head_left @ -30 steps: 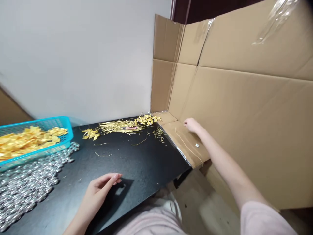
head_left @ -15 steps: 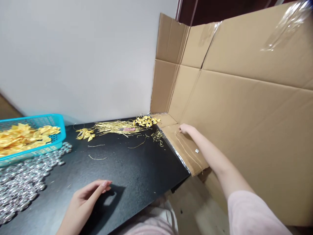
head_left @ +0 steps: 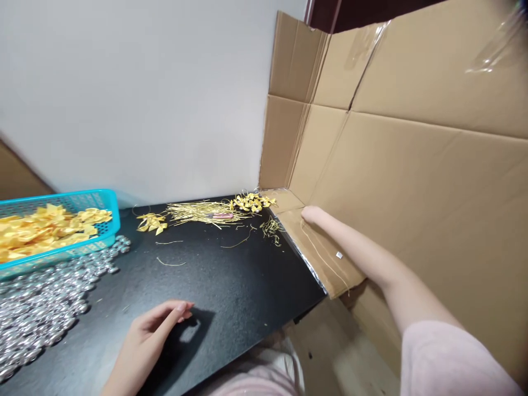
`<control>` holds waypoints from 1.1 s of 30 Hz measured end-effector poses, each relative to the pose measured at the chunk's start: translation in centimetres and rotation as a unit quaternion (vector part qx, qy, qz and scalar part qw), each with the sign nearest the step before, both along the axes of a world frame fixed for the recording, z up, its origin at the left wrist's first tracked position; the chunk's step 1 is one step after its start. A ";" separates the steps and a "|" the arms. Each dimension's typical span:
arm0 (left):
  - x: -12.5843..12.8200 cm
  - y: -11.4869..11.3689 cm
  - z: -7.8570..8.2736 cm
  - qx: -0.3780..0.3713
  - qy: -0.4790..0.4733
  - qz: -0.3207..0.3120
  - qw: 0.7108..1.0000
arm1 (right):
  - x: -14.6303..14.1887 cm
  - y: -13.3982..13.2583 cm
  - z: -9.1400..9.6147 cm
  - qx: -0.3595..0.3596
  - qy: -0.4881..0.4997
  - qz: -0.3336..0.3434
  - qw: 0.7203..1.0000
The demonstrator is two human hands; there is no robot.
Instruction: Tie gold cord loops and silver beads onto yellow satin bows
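My right hand reaches to the far part of the cardboard flap, its fingers curled and mostly hidden beneath it. At those fingers ends a thin pale cord, which runs along the flap towards me; whether they pinch it or something else is hidden. Low over the black table, my left hand has its thumb tip brought against the curled fingers, with nothing visible between them. A small white square lies beside the cord.
A turquoise basket of yellow ribbon pieces stands left, with many silver beads before it. Gold wire strips, a pink-handled tool, yellow bows and wire scraps line the back. Tall cardboard walls the right.
The whole view has shifted, so the scene sits slightly farther right. My right hand has turned so its fingers show less; my left hand keeps its pose.
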State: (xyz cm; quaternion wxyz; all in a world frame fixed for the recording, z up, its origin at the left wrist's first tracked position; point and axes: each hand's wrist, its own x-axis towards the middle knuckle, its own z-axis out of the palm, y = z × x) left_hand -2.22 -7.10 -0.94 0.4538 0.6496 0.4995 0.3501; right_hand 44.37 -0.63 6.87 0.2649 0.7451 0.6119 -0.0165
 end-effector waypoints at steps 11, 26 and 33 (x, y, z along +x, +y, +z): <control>-0.2 2.1 -0.7 0.210 0.359 -0.028 0.909 | -1.3 -1.9 2.9 0.191 0.017 0.103 0.976; 1.2 14.1 -0.4 0.269 0.462 -0.056 0.843 | -16.1 0.7 -5.6 0.248 0.227 0.283 0.898; 5.7 10.0 -2.0 0.280 0.434 -0.155 0.842 | -14.3 1.9 -4.3 0.331 0.327 0.217 0.858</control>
